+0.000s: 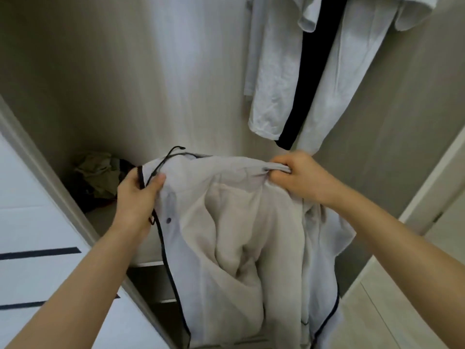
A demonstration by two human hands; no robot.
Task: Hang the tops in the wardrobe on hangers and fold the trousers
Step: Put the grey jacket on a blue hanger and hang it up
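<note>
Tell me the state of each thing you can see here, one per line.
Left hand: grips hanger and top's edge.
Right hand: grips bunched top fabric.
Top: held up, crumpled, not hung.
Hanger: in hand, hook free.
Hung clothes: hanging.
Pile: crumpled on shelf, unfolded.

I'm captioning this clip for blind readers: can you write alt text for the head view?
A person holds a pale top with dark piping at an open wardrobe: the left hand grips it with a black wire hanger, the right hand bunches its upper edge. White and black garments hang behind.
</note>
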